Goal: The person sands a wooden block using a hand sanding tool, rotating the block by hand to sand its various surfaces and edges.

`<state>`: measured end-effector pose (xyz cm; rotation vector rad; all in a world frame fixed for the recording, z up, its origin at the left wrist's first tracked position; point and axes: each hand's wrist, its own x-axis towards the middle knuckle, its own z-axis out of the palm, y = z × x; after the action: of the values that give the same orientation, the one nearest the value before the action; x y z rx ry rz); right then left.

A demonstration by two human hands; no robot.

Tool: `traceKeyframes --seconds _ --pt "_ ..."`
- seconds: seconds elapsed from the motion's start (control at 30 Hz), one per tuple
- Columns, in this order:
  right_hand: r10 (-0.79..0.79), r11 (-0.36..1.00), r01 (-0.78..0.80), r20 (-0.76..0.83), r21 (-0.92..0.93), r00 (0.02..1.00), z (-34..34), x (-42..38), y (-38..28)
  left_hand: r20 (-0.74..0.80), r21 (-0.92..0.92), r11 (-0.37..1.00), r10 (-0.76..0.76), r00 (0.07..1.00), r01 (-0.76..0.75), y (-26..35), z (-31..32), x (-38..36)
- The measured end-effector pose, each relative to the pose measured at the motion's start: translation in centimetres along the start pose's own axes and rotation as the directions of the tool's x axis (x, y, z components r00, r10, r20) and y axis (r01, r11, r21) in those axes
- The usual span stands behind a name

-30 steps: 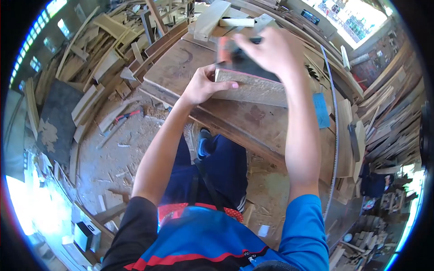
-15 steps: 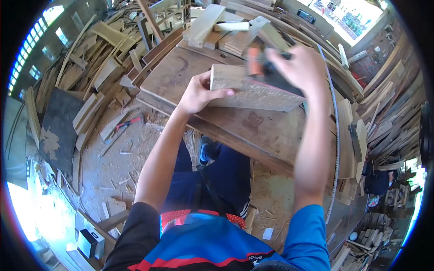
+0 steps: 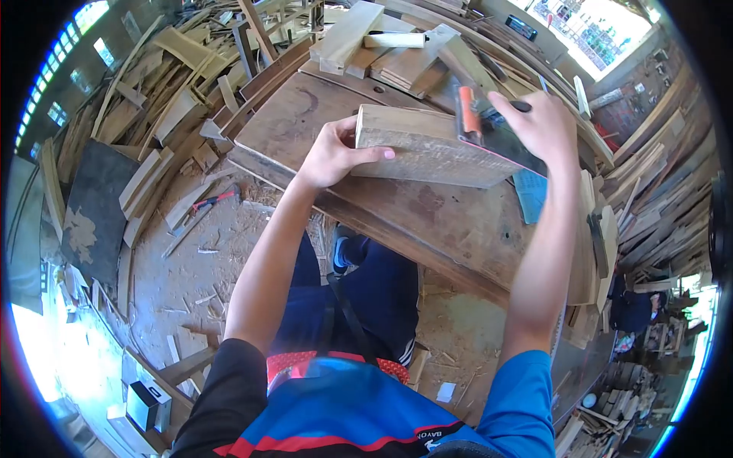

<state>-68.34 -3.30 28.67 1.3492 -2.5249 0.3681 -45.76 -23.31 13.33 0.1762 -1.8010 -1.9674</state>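
Observation:
A thick wooden board stands on its long edge on the worn wooden workbench. My left hand grips its left end, thumb along the near face and fingers around the far side. My right hand is closed around the dark handle of a flat-based hand tool with an orange front piece. That tool lies along the right part of the board's upper edge, and its far details are hidden by my hand. Beside my right forearm, a blue sheet rests on the bench.
Stacked wood offcuts and a pale-handled tool occupy the bench's far side. Timber piles line the right, with more scrap wood on the left. A red-handled tool lies on the shaving-strewn floor.
My right hand and the orange-fronted tool have slid to the right along the board. The blue sheet shows more now. My left hand stays at the board's end.

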Motion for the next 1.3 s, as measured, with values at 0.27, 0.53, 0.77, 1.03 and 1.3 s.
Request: traceKeyframes --seconds 0.27,0.53,0.77,1.03,1.3 --pt "-0.17 0.985 0.17 -0.128 -0.007 0.977 2.2 1.1 -13.2 -0.055 0.012 0.997 0.078 0.995 -0.077 -0.6 -0.1 -0.1" --pt "-0.03 0.998 0.028 -0.021 -0.065 0.999 1.0 1.1 -2.1 -0.016 0.064 0.997 0.046 0.999 -0.045 0.2 0.0 -0.1" --pt "-0.008 0.992 0.005 -0.024 -0.126 1.0 1.9 2.5 -1.6 -0.006 0.068 0.994 0.082 0.997 -0.081 -0.7 -0.1 0.0" --pt "0.045 0.987 -0.068 -0.161 -0.144 0.986 1.1 0.6 -4.7 -0.047 0.079 0.995 0.061 0.997 -0.058 -0.8 -0.7 -0.3" --pt "0.013 0.983 -0.027 -0.081 -0.182 0.997 1.8 0.4 -2.5 -0.216 0.452 0.887 0.212 0.953 -0.095 -1.7 0.5 0.4"
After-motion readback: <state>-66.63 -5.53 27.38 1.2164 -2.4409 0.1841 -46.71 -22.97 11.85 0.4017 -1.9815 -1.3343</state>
